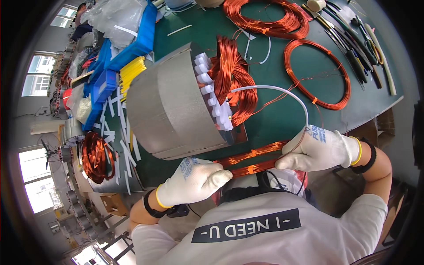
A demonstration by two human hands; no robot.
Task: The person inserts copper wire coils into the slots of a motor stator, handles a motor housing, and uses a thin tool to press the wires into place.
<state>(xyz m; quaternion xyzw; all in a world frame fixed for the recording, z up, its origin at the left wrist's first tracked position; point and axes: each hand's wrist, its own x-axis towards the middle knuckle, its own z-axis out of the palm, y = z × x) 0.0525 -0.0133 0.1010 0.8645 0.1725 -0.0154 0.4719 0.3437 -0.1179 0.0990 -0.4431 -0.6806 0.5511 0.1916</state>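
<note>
Between my two gloved hands a copper wire coil (238, 158) is stretched into a long loop, bound with orange tape. My left hand (194, 180) is closed round its left end, and my right hand (314, 151) round its right end. Just beyond lies a grey metal motor stator (170, 104) on its side. White slot liners (213, 95) stick out of its right face, where copper windings (229, 73) bulge out. From there a thin white sleeve (282, 88) arcs over to my right hand, near some loose wire leads.
Larger copper wire coils (289, 66) lie on the green table (185, 46) at the far right. Beside them are several hand tools (353, 57). Blue bins (137, 44), yellow strips (131, 73) and scattered white strips (126, 154) occupy the left side, with another copper bundle (95, 157) there.
</note>
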